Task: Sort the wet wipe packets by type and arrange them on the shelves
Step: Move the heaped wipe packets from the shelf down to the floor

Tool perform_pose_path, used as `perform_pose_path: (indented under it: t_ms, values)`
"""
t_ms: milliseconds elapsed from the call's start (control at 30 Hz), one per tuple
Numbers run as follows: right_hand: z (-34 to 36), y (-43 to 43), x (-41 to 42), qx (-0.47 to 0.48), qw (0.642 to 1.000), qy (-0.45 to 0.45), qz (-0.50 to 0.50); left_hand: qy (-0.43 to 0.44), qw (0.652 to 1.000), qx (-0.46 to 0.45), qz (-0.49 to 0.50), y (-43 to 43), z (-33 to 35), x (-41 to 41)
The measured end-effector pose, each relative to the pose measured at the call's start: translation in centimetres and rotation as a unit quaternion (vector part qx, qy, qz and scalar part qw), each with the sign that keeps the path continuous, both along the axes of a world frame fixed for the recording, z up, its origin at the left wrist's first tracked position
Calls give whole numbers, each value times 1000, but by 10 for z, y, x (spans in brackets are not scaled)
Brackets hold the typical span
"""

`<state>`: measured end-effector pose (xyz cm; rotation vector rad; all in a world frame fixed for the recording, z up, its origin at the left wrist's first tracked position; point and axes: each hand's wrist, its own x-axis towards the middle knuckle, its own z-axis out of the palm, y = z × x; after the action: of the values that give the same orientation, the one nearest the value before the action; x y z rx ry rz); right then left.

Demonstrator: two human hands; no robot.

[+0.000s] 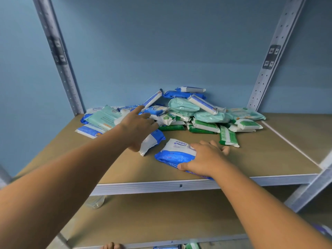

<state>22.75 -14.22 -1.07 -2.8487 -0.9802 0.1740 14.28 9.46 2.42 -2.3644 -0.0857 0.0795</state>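
While a heap of wet wipe packets [181, 108] is lying at the back of a brown shelf board [260, 159], against a blue wall, a person is reaching in with both bare arms. At far left a grey metal upright [59, 56] is rising past the board's back corner. Beside it, at the heap's left end, a pale mint packet [103, 117] is resting on blue and white ones. The left hand [138, 126] is stretching into the heap with its fingers nearly straight and its index finger pointing ahead; it is gripping nothing, and a blue and white packet [151, 142] is lying just under its palm. To the right, near the board's front edge, a blue and white packet marked antabax [173, 151] is lying flat. The right hand [204, 159] is resting on that packet's right end, fingers spread and thumb against its near edge. Just beyond its fingertips a green and white packet [228, 138] is lying alone. At far right a second perforated upright [269, 65] is slanting upward.
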Motion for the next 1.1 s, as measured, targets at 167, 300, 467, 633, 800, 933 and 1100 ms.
perform_pose_path:
  t_ms: [167,300,467,633,800,933,1100]
  values:
    - [4,-29,-15,-5,1000,-1,-18,-94,988,-124,1,-19,7,-32]
    - [-2,-64,-40,16,998,-49,-38,-200,943,-260,-49,-52,-2,-74]
    - [-35,-120,-88,103,990,-56,-81,-241,902,-342,-104,-121,-23,-134]
    - [-106,-175,-132,198,956,123,-176,-199,898,-381,-98,-172,-82,-162]
    - [-187,-214,-157,213,869,337,-293,-129,869,-474,56,-206,-173,-174]
    - [-222,-234,-168,135,894,329,-273,-73,793,-570,203,-232,-250,-191]
    - [-265,-242,-172,13,925,302,-231,6,773,-561,297,-257,-327,-209]
